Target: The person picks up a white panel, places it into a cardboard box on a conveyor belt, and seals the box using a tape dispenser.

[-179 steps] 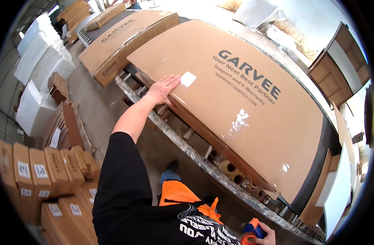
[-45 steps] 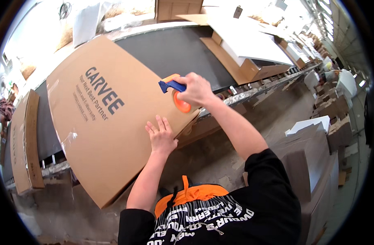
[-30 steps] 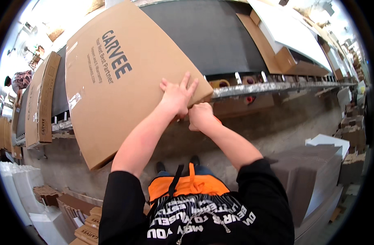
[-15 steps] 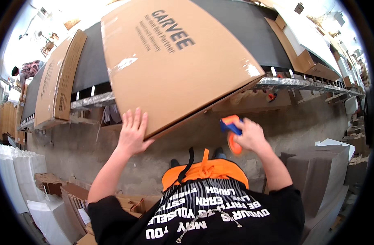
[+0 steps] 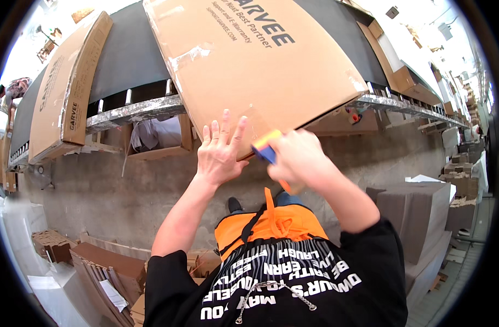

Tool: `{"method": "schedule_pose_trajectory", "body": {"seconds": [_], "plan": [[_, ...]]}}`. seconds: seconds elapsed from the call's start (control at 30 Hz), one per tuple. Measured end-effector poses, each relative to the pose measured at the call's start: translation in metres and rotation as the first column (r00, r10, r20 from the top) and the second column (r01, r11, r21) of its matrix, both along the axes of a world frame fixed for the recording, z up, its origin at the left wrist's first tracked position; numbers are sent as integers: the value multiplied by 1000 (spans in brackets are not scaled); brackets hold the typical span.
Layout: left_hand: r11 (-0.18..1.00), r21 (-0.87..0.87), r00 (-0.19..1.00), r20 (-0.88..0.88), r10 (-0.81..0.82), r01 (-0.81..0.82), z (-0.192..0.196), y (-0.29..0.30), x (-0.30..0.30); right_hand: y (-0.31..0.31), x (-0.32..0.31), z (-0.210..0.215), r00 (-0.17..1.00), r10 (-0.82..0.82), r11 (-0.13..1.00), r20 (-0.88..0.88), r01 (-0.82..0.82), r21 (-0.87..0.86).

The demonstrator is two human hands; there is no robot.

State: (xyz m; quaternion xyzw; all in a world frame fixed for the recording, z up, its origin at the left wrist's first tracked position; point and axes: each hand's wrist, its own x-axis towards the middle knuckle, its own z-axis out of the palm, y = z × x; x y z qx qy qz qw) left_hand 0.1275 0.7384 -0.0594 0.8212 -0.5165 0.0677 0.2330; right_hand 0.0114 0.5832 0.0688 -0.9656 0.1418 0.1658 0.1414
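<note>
A large brown cardboard box [image 5: 260, 76] lies aslant across the conveyor, its near corner jutting over the edge toward me. Clear tape shines on its left edge. My left hand [image 5: 221, 152] rests on the near corner with fingers spread flat. Close beside it, my right hand [image 5: 299, 158] grips an orange and blue tape dispenser [image 5: 267, 146], whose head is at the box's near edge. Motion smears the dispenser, and I cannot tell whether it touches the cardboard. My right hand hides part of its tape roll.
The dark conveyor belt [image 5: 130, 54] runs left to right behind a metal rail [image 5: 138, 110]. Another carton [image 5: 69, 82] stands on it at left; an open box with a white panel [image 5: 410, 73] is at right. Grey stacked boxes [image 5: 412, 218] flank me on the right, cardboard pieces [image 5: 108, 267] on the left.
My right hand has brought the tape dispenser left and up to the box's near corner. My left hand has shifted right along the box and spread its fingers. The view has shifted somewhat.
</note>
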Motion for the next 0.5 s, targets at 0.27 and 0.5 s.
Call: {"method": "schedule_pose_trajectory", "body": {"seconds": [0.27, 0.5], "plan": [[967, 236, 981, 140, -131, 95, 10, -13, 0, 35, -19, -185, 943, 214, 921, -255, -282, -269], [954, 297, 982, 163, -96, 44, 9, 7, 2, -156, -176, -191, 620, -784, 225, -20, 315, 922]]}}
